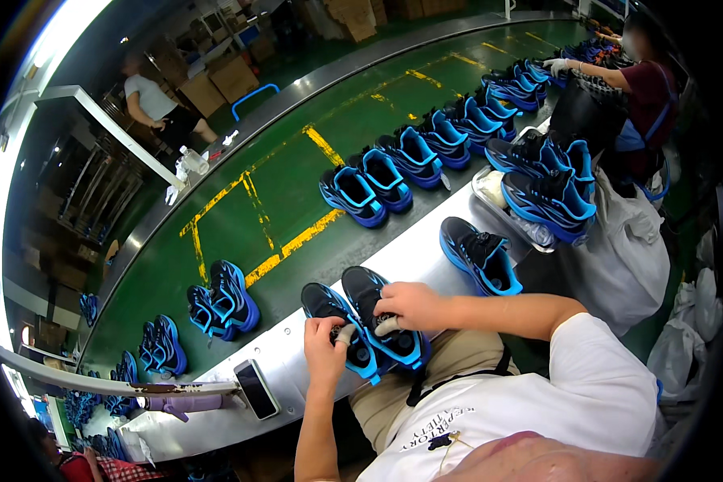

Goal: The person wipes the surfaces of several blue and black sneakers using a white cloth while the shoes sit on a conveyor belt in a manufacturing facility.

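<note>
Head view: left hand (326,341) and right hand (410,307) grip black-and-blue low-cut sneakers (363,287) — apparently adjusting them (next likely calls for even alignment).

Left shoe (321,299): black upper, bright blue collar edging and heel tab, blue sole. Upright, opening upward, toe pointing away from the wearer, heel toward the wearer. Right shoe (363,289): same colours and orientation, set close alongside. Both stand at the near edge of the metal bench (410,257). Dark insoles visible inside both. Tongue areas partly covered; state of fastening cannot be determined.
</note>
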A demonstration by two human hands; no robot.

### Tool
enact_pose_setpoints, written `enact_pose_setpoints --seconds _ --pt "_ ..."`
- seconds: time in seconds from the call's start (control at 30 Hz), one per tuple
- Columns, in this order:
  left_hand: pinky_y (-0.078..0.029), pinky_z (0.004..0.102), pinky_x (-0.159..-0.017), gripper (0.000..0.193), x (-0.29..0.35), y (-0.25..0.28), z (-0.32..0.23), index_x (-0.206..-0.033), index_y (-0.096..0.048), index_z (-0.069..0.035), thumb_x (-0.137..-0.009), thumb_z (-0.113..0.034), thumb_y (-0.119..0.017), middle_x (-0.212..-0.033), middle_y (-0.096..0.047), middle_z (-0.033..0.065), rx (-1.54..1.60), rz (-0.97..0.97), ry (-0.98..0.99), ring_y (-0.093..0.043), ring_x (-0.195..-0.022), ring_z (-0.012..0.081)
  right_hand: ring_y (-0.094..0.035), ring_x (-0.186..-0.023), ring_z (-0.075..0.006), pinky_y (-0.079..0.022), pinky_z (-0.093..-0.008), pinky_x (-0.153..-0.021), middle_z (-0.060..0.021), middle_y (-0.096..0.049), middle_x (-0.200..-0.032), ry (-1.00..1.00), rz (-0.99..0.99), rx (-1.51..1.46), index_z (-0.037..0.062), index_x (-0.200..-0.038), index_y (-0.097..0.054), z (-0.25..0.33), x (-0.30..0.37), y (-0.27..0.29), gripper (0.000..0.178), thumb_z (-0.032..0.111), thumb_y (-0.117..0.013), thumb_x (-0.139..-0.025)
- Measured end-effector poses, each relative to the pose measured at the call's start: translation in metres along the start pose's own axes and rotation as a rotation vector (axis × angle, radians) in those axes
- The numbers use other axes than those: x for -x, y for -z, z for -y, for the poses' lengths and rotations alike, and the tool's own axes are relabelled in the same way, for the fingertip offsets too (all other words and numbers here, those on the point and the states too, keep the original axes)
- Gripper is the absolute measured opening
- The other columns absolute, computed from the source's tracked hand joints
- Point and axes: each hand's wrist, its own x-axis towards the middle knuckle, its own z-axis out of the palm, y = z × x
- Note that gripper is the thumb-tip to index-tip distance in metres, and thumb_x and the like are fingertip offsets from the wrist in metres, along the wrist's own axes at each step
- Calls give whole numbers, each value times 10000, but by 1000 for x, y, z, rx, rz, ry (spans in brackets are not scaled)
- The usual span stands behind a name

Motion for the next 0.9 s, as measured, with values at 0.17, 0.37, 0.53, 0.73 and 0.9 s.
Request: enact_pose_setpoints --seconds 0.17,0.37,0.53,0.73,0.9 --pt "-440 282 -617 194 -1 11 20 -935 -678 -49 -755 -91 -736 -858 -536 56 293 198 123 -507 -681 170 -587 -804 -296 -475 -399 -678 -96 -577 -830 20 98 -72 107 -910 -659 3 0 5 246 318 -695 -789" --pt "-394 220 -604 266 -5 3 -11 -1058 -654 -28 -794 -18 -684 -842 -525 3 26 117 62 -438 -671 83 -587 -838 -278 -469 -384 -697 -99 -579 -873 -8 149 -89 121 -1009 -679 -10 2 15 280 295 -702 -791" --pt "-413 252 -611 251 -5 7 16 -1017 -655 -27 -771 -46 -703 -834 -516 32 440 287 217 -465 -671 135 -564 -876 -293 -452 -398 -727 -124 -548 -906 -64 185 72 149 -1102 -671 -7 6 14 329 254 -704 -792" --pt "-414 237 -645 290 -11 -1 1 -1071 -632 -36 -788 -50 -693 -851 -556 22 214 175 71 -457 -697 94 -565 -831 -298 -456 -387 -705 -121 -545 -884 33 234 -168 130 -1046 -681 -19 0 18 304 270 -720 -779" --pt "-445 238 -673 177 14 2 -21 -1048 -645 -13 -924 -118 -575 -882 -637 49 396 -34 198 -541 -723 104 -568 -813 -298 -463 -378 -710 -113 -538 -868 20 100 -108 122 -1048 -676 -18 6 14 298 243 -721 -779"
